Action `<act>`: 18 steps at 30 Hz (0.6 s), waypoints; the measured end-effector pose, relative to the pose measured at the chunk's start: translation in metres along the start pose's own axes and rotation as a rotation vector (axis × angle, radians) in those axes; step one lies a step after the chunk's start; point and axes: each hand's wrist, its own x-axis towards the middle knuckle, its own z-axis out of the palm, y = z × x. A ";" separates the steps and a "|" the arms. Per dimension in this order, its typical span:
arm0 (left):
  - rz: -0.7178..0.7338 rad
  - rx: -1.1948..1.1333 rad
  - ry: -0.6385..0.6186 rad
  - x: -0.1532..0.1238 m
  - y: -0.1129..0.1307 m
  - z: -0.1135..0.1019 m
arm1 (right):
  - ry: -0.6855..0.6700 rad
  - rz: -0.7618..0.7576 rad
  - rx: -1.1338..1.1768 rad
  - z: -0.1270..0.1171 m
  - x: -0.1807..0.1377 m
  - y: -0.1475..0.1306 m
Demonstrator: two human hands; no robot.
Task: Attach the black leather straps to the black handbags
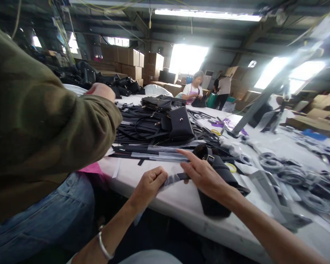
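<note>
Crumpled clear plastic film (172, 179) stretches from my left hand (150, 185), whose fingers are closed on it, over the table's front edge. The film meets the end of a black strap (183, 176). My right hand (205, 176) pinches that strap between thumb and a lower finger, its index finger pointing out to the left. Under my right wrist stands a black bag (213, 201) with a metal buckle (210, 159); my forearm hides part of it. Just beyond my hands lie several black straps (148, 152), some wrapped in film.
A co-worker's sleeve (85, 128) fills the left side, close to my left arm. Black bags (181, 123) are piled mid-table. At right are a grey metal stand (272, 194), tape rolls (294, 174) and a slanted post (260, 106). Another person (192, 90) works across the table.
</note>
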 end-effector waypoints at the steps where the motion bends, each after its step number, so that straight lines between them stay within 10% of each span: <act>1: 0.010 0.048 0.021 -0.002 -0.001 -0.003 | 0.011 0.074 0.047 -0.002 0.000 0.003; 7: 0.040 0.139 -0.087 0.000 0.008 0.010 | -0.030 -0.015 -0.373 0.012 0.001 0.004; 18: -0.038 -0.001 -0.187 0.024 0.009 0.044 | 0.051 0.138 -0.024 0.017 0.001 0.003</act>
